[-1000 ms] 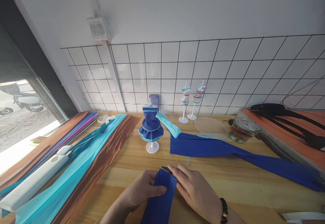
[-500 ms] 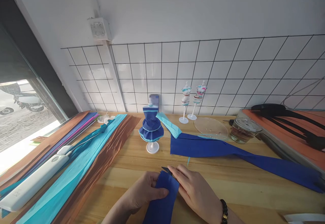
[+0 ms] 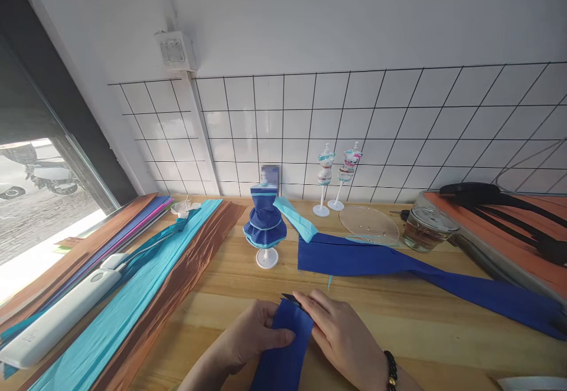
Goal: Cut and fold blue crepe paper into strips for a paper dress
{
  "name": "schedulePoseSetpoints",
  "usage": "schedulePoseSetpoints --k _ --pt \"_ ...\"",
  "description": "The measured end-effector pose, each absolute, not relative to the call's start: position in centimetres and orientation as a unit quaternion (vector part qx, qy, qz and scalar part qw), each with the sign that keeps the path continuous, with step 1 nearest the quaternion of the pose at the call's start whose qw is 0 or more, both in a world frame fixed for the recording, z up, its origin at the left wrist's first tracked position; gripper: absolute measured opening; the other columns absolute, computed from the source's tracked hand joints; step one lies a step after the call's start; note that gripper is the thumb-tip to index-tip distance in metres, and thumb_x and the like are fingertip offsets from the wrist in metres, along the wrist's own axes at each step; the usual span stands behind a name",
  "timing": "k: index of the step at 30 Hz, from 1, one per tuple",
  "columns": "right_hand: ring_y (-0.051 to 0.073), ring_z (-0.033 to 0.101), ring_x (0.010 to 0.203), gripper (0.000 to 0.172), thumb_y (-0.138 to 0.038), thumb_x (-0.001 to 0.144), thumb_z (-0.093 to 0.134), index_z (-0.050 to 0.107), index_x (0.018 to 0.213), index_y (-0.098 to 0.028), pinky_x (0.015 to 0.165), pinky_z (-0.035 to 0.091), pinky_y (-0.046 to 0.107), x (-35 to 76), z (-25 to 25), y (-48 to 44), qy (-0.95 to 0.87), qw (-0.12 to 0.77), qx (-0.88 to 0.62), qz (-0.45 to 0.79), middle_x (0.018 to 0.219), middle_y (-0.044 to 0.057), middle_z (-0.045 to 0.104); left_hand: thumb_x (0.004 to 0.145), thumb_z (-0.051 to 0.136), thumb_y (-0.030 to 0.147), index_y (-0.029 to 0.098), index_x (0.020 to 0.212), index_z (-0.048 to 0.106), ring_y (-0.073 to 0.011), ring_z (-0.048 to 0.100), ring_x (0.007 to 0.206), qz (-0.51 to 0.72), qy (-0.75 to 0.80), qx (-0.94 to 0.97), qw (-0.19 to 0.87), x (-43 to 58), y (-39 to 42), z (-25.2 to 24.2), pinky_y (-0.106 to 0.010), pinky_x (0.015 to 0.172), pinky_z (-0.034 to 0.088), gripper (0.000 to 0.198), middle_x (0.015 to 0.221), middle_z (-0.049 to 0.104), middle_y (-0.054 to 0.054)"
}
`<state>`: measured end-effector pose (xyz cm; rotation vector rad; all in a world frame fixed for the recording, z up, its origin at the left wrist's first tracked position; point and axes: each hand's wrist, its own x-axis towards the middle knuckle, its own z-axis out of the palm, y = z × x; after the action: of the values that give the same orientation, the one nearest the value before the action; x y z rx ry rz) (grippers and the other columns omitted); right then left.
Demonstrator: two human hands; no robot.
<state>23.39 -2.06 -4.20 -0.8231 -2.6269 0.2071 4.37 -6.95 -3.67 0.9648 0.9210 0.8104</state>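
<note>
A strip of dark blue crepe paper stands at the front middle of the table. My left hand pinches it between thumb and fingers from the left side. My right hand, with a black bead bracelet at the wrist, is closed on dark scissors. Their pointed blade lies along the strip's top edge; the handles are hidden in the fingers. Beyond the hands, a small dress form wears a tiered blue dress with light blue trim.
A long blue strip and a light blue piece lie behind my hands. Two bare dress forms, a clear disc and a lidded glass jar stand farther back. A white glue gun rests on turquoise paper at left.
The scissors' blade sits slightly lower, closer to the strip's top edge. Both hands keep nearly the same place and grip.
</note>
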Motion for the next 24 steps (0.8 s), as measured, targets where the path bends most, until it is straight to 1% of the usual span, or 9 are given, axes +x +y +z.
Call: schedulePoseSetpoints --k 6,12,15,18,21,22,24 --pt "0.019 0.064 0.081 0.055 0.002 0.075 0.038 0.047 0.126 -0.014 0.068 0.055 0.03 23.3 -4.4 -2.1 -0.934 0.199 -0.291 0.064 0.098 0.01 0.063 0.064 0.076 0.036 0.011 0.086 0.07 -0.0093 0.053 0.063 0.362 0.398 0.438 0.72 4.5 -7.0 -3.7 -0.021 0.062 0.04 0.033 0.073 0.063 -0.003" --pt "0.019 0.064 0.081 0.064 0.007 0.066 0.037 0.047 0.126 -0.014 0.068 0.055 0.029 23.4 -4.9 -2.2 -0.935 0.204 -0.287 0.047 0.096 0.009 0.064 0.065 0.076 0.035 0.01 0.087 0.07 -0.0099 0.055 0.065 0.362 0.399 0.434 0.722 4.4 -6.9 -3.9 -0.021 0.062 0.04 0.034 0.076 0.065 -0.004" --pt "0.018 0.065 0.081 0.066 0.008 0.065 0.037 0.048 0.125 -0.015 0.067 0.054 0.028 23.4 -5.1 -2.2 -0.936 0.202 -0.285 0.046 0.096 0.008 0.064 0.065 0.076 0.035 0.01 0.09 0.069 -0.0114 0.057 0.067 0.359 0.4 0.43 0.726 4.3 -6.9 -3.9 -0.023 0.065 0.041 0.035 0.08 0.066 -0.006" --pt "0.018 0.065 0.08 0.065 0.007 0.066 0.037 0.048 0.126 -0.016 0.066 0.054 0.028 23.4 -5.2 -2.2 -0.936 0.197 -0.289 0.043 0.097 0.008 0.064 0.065 0.076 0.034 0.01 0.09 0.069 -0.0117 0.057 0.068 0.359 0.4 0.428 0.727 4.2 -6.9 -3.9 -0.024 0.065 0.042 0.035 0.081 0.067 -0.006" --pt "0.018 0.065 0.081 0.063 0.007 0.067 0.038 0.048 0.125 -0.016 0.067 0.054 0.028 23.3 -5.1 -2.3 -0.934 0.191 -0.297 0.052 0.097 0.007 0.065 0.065 0.076 0.034 0.011 0.089 0.07 -0.0105 0.056 0.066 0.357 0.398 0.43 0.727 4.2 -7.0 -3.8 -0.022 0.063 0.041 0.034 0.078 0.066 -0.005" --pt "0.018 0.065 0.081 0.061 0.006 0.069 0.038 0.048 0.125 -0.016 0.068 0.054 0.029 23.3 -4.9 -2.2 -0.933 0.187 -0.3 0.059 0.098 0.007 0.065 0.065 0.076 0.034 0.011 0.088 0.07 -0.0101 0.056 0.066 0.356 0.397 0.434 0.727 4.2 -7.0 -3.7 -0.021 0.062 0.041 0.034 0.076 0.066 -0.004" --pt "0.019 0.065 0.083 0.051 0.001 0.077 0.04 0.049 0.124 -0.017 0.07 0.054 0.03 23.5 -4.5 -1.9 -0.93 0.182 -0.313 0.073 0.102 0.008 0.065 0.065 0.075 0.034 0.011 0.089 0.069 -0.0101 0.056 0.066 0.356 0.4 0.439 0.722 4.3 -7.1 -3.7 -0.021 0.062 0.041 0.033 0.076 0.066 -0.004"
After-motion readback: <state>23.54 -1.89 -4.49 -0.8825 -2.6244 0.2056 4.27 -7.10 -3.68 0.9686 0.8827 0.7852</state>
